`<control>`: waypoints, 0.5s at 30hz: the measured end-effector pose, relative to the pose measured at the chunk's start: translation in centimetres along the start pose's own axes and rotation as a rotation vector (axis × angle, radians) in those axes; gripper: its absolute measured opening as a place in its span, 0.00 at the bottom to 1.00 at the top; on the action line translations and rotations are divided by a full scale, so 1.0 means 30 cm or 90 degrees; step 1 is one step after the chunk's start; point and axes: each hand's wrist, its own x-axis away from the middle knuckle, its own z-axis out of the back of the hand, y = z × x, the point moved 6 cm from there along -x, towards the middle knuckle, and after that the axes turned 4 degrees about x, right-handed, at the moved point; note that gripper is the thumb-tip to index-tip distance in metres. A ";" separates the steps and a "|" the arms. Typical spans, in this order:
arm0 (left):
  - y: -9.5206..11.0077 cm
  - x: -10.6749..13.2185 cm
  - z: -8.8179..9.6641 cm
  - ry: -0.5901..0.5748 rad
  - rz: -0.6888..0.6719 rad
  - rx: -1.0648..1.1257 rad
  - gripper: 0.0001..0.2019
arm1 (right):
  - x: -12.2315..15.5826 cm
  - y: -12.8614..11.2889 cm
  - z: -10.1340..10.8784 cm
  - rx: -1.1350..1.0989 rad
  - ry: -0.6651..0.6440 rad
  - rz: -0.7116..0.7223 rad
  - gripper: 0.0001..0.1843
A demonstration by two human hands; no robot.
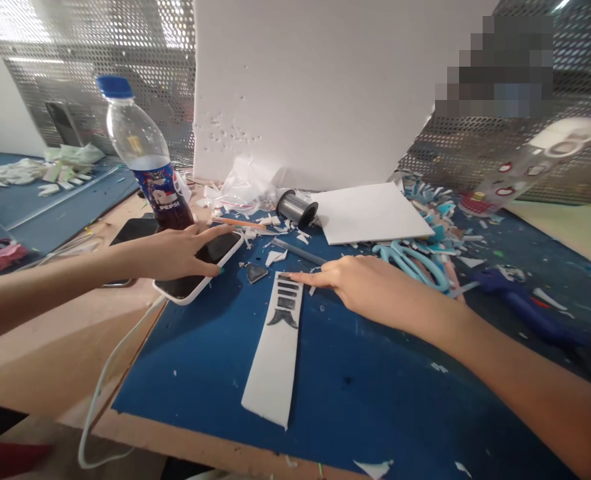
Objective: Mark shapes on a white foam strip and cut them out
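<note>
My left hand (pixel 180 253) lies over a phone in a white case (pixel 185 288), its fingers stretched out across the dark screen. With the index finger extended, my right hand (pixel 348 280) touches the top end of a white foam strip (pixel 274 367). Dark bars and a forked dark shape (pixel 283 318) sit on the upper half of that strip. A small dark grey scrap (pixel 256 272) lies to the left of the strip's top. Behind my right fingers is a grey-blue stick (pixel 300 252). The other fingers of my right hand are curled under and partly hidden.
A Pepsi bottle (pixel 158 190) stands behind my left hand. Further back are a spool (pixel 297 209), a white board piece (pixel 370 213) and blue scissors (pixel 415 263). A blue glue gun (pixel 530 303) lies right. A white cable (pixel 108 367) runs off the table's front edge.
</note>
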 end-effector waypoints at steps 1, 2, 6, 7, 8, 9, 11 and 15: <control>-0.002 0.002 -0.016 -0.021 -0.024 -0.017 0.17 | 0.000 0.001 -0.001 -0.004 0.005 0.004 0.53; -0.005 0.003 -0.032 -0.042 -0.042 -0.033 0.16 | 0.000 0.003 -0.004 -0.004 0.009 0.007 0.53; -0.018 0.006 -0.064 -0.060 -0.067 -0.069 0.16 | 0.000 0.011 -0.016 0.000 0.020 0.016 0.53; -0.021 0.007 -0.068 -0.059 -0.067 -0.073 0.18 | 0.001 0.013 -0.018 0.003 0.021 0.017 0.52; -0.023 0.009 -0.071 -0.058 -0.065 -0.076 0.19 | 0.001 0.014 -0.020 0.007 0.021 0.018 0.52; -0.025 0.011 -0.073 -0.056 -0.061 -0.078 0.20 | 0.001 0.015 -0.021 0.010 0.019 0.019 0.52; -0.026 0.016 -0.077 -0.052 -0.049 -0.083 0.19 | 0.002 0.013 -0.021 0.014 0.015 0.019 0.52; -0.016 0.026 -0.081 -0.047 -0.030 -0.088 0.19 | 0.001 0.007 -0.017 0.017 0.016 0.018 0.53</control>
